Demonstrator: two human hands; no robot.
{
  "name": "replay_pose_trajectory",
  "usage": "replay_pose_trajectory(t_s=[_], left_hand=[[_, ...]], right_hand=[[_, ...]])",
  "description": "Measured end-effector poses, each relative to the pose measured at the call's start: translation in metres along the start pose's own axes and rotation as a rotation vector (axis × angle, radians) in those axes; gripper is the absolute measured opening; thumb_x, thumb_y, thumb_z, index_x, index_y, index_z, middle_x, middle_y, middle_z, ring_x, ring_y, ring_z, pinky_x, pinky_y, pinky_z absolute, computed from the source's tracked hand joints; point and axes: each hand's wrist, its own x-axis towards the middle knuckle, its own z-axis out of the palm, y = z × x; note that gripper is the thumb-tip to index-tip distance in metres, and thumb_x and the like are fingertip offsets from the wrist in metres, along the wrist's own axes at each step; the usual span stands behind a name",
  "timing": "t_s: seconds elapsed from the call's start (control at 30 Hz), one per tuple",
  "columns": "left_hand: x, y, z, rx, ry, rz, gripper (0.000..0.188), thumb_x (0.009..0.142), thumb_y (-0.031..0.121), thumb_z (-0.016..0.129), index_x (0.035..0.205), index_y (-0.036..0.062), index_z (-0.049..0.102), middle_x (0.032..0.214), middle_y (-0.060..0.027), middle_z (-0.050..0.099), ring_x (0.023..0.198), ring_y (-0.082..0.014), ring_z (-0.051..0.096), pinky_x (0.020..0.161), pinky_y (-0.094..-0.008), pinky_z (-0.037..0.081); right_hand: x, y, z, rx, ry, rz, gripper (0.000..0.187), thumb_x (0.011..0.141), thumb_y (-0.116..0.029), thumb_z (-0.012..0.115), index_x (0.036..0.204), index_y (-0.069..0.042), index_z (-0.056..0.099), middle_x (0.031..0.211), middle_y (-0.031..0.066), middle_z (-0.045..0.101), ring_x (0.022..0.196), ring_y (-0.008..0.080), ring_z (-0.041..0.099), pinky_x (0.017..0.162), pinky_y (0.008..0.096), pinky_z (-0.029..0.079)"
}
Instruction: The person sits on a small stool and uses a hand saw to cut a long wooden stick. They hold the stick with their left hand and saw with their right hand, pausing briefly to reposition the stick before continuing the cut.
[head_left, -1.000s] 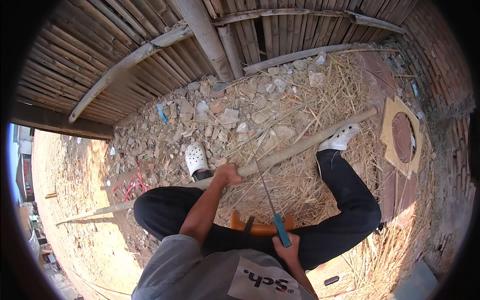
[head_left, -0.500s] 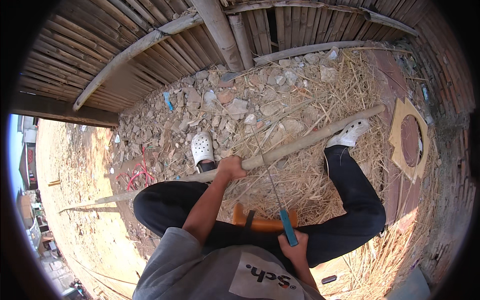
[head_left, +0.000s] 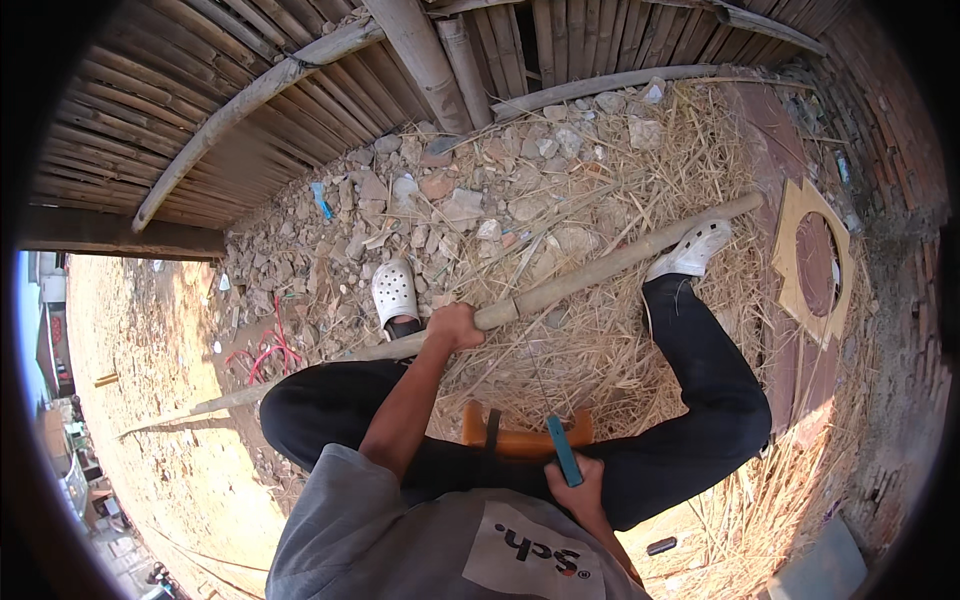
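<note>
A long bamboo pole [head_left: 600, 268] slants across the ground in front of me, passing close to both shoes. Around its middle part, just left of a joint, my left hand [head_left: 457, 326] is closed on it. My right hand [head_left: 578, 484], low by my right thigh, grips the teal handle [head_left: 563, 450] of what looks like a hand saw. Its thin blade [head_left: 541, 385] points up toward the pole, seen nearly edge-on. The blade's far end is too faint to make out, so I cannot tell whether it touches the bamboo.
An orange plastic object [head_left: 520, 443] with a black strap lies between my legs. Rubble [head_left: 460, 207] and straw [head_left: 620, 350] cover the ground. A yellowish board with a round hole [head_left: 845, 285] lies at the right, near a brick wall [head_left: 915, 300]. Ahead stands a bamboo-slat wall [head_left: 300, 110]; red cord [head_left: 275, 352] lies left.
The whole view has shifted slightly. Against the pole, the saw handle sits a little farther back toward me, and the blade beyond the pole no longer shows clearly. My left hand keeps its grip.
</note>
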Motion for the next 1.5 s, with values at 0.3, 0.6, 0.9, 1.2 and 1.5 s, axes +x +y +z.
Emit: replay_pose_trajectory(t_s=[0.3,0.6,0.9,1.2,1.5], left_hand=[[0.008,-0.012,-0.017,0.009,0.059,-0.051,0.043,0.064,0.031,0.062,0.101,0.011,0.072,0.102,-0.0179,0.07,0.097,-0.0328,0.067,0.085,-0.0417,0.054],[-0.064,-0.021,-0.044,-0.001,0.017,0.111,0.043,0.06,0.031,0.065,0.097,0.0109,0.073,0.097,-0.018,0.07,0.094,-0.0351,0.067,0.084,-0.0432,0.054],[-0.091,-0.044,-0.023,0.002,0.322,-0.004,0.043,0.063,0.029,0.07,0.102,0.0109,0.066,0.088,-0.0134,0.071,0.084,-0.0293,0.07,0.075,-0.0427,0.055],[-0.111,-0.07,-0.054,-0.187,0.029,0.261,0.025,0.063,0.015,0.067,0.082,-0.0009,0.068,0.078,-0.0171,0.069,0.065,-0.0259,0.067,0.06,-0.0376,0.054],[-0.107,-0.053,-0.058,-0.612,-0.717,0.21,0.009,0.063,0.005,0.069,0.068,-0.0018,0.065,0.061,-0.0076,0.061,0.052,-0.0156,0.059,0.048,-0.0287,0.046]], right_hand=[[-0.007,0.0,-0.003,0.02,-0.016,-0.002,0.016,0.075,-0.015,0.068,0.073,0.0,0.061,0.05,0.0065,0.049,0.05,0.0078,0.05,0.05,0.0312,0.044],[0.031,-0.057,0.057,-0.055,0.023,-0.023,0.025,0.077,-0.012,0.066,0.06,-0.001,0.053,0.05,-0.0018,0.048,0.047,0.0066,0.046,0.046,0.028,0.039],[0.062,-0.071,0.066,0.105,-0.159,0.068,0.019,0.08,-0.013,0.064,0.067,0.001,0.058,0.055,-0.0008,0.05,0.053,0.0079,0.046,0.05,0.0293,0.04],[0.046,-0.154,0.03,0.213,-0.387,0.188,0.017,0.089,-0.015,0.063,0.08,-0.001,0.06,0.06,-0.0018,0.051,0.05,0.0062,0.045,0.045,0.0248,0.036],[-0.018,-0.117,0.013,0.204,-0.269,-0.065,0.016,0.09,-0.014,0.063,0.081,-0.002,0.059,0.06,-0.003,0.05,0.05,0.0075,0.044,0.046,0.0272,0.037]])
